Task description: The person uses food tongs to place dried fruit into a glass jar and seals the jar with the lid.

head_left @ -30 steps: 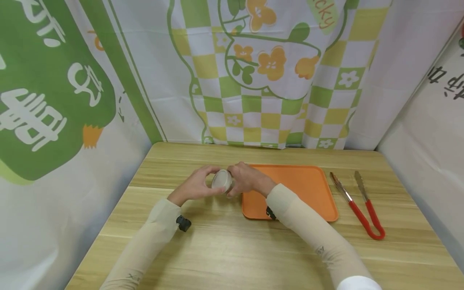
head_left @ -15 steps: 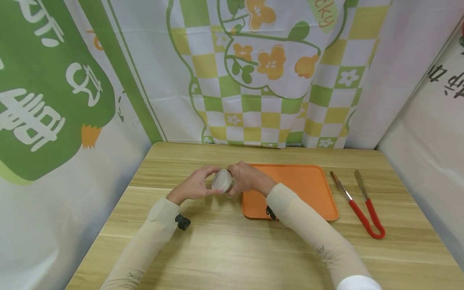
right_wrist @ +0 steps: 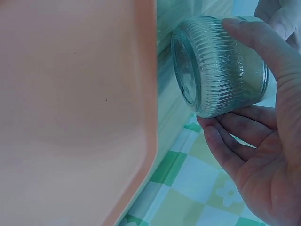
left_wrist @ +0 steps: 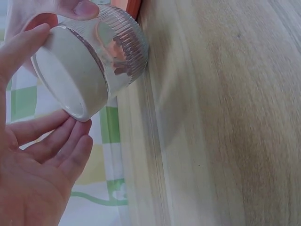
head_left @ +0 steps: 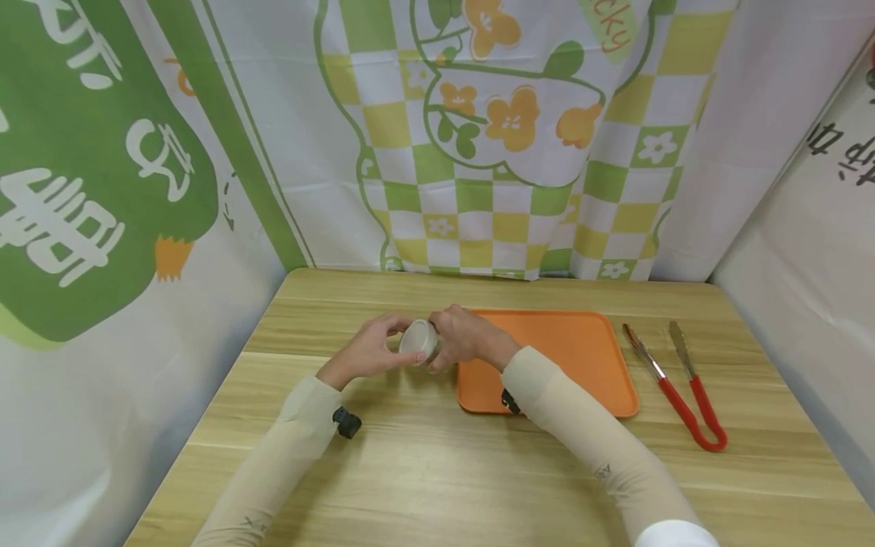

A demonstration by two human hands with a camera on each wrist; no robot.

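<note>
A ribbed clear glass jar (right_wrist: 218, 66) with a whitish lid (left_wrist: 70, 70) is held tilted just above the table, left of the orange tray. My left hand (head_left: 372, 348) pinches the lid's rim, thumb on one side and fingertips on the other. On the jar's right, my right hand (head_left: 468, 336) grips the ribbed glass body between thumb and fingers. The lid faces my left palm, and the jar's round glass base points toward the tray in the right wrist view. The lid sits on the jar's mouth. Inside, the glass looks see-through.
An orange tray (head_left: 574, 365) lies beneath and beside my right forearm. Right of it, tongs (head_left: 690, 410) with red handles lie spread on the wooden table (head_left: 410, 479). A checked, flowered cloth (head_left: 478, 205) hangs along the table's back edge.
Both hands keep their hold on the jar and lid in nearly the same spot. The left thumb and fingers shift slightly on the lid's rim.
</note>
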